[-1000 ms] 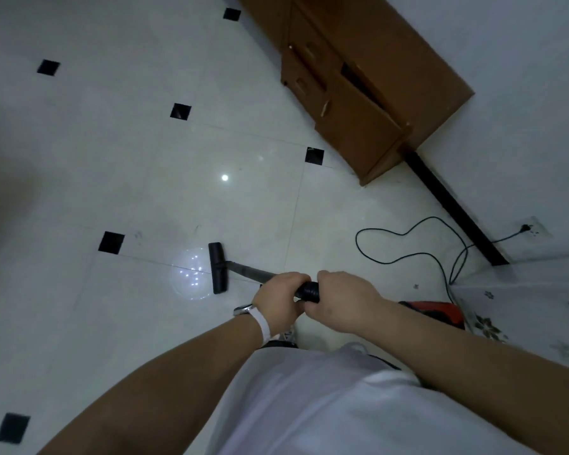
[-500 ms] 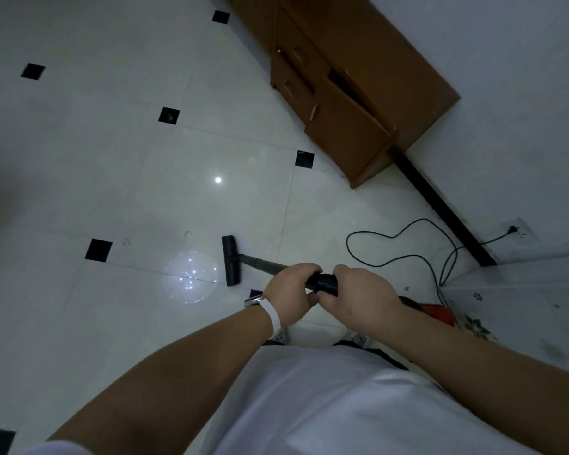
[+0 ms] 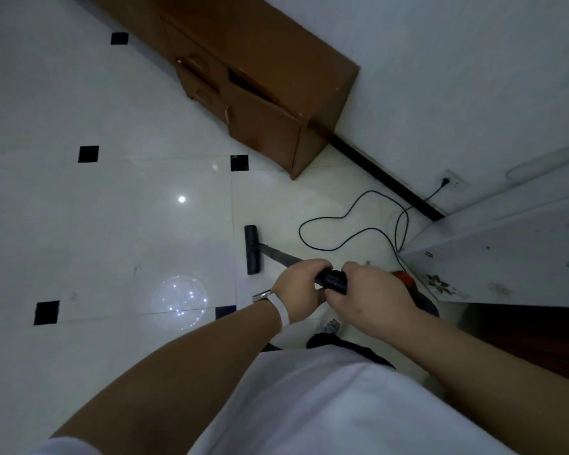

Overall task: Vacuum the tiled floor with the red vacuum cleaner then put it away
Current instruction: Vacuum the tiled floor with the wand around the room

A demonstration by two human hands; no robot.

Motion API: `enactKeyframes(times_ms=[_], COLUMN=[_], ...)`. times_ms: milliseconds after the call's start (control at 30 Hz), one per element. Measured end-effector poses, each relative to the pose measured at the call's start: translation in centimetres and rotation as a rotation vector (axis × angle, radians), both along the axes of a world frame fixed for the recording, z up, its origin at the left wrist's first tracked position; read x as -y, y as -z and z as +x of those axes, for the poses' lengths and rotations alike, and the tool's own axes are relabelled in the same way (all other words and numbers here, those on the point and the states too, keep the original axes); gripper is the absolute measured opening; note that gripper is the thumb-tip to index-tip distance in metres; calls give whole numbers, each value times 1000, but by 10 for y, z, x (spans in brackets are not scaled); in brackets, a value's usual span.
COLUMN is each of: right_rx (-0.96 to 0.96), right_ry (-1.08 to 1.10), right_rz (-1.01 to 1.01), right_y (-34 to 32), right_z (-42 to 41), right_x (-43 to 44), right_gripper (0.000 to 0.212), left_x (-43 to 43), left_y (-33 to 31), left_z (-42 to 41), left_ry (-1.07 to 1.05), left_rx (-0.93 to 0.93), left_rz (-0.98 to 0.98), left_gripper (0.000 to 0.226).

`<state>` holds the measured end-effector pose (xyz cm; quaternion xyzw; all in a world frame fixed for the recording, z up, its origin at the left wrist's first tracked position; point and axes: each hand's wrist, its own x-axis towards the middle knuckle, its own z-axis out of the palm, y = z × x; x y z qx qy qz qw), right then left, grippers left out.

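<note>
White tiled floor (image 3: 112, 224) with black insets lies open to your left; the brown cabinet (image 3: 276, 93) and wall (image 3: 440, 77) close off the far side. Your red vacuum cleaner (image 3: 404, 279) shows just behind your right hand (image 3: 372, 297). Both hands curl round its black wand (image 3: 276, 254), left hand (image 3: 298, 289) ahead, with the floor head (image 3: 253, 249) flat on the tiles beyond.

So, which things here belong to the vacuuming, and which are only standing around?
Job: floor, nozzle, wand in left hand, hose in right hand, red vacuum, cord, socket.
Only standing: wooden cabinet, flowered table.
</note>
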<state>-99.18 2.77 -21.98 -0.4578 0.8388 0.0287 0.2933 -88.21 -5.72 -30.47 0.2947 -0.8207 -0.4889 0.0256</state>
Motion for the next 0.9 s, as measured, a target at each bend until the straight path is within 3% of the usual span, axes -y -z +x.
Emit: enactKeyframes(times_ms=[233, 467, 600, 900], right_rx=[19, 7, -29, -33], right_ry=[187, 315, 382, 497], right_rz=[-54, -22, 11, 26], right_y=[-16, -26, -28, -28], right_z=[-93, -163, -192, -210], right_x=[-75, -147, -176, -220], right_gripper=[33, 21, 26, 26], left_x=[-61, -124, -151, -181], left_y=[-12, -22, -25, -30], left_z=[-109, -193, -228, -268], left_ry=[191, 273, 306, 492], left_rx=[18, 44, 18, 5], left_rz=[83, 122, 113, 35], left_gripper=[25, 42, 31, 30])
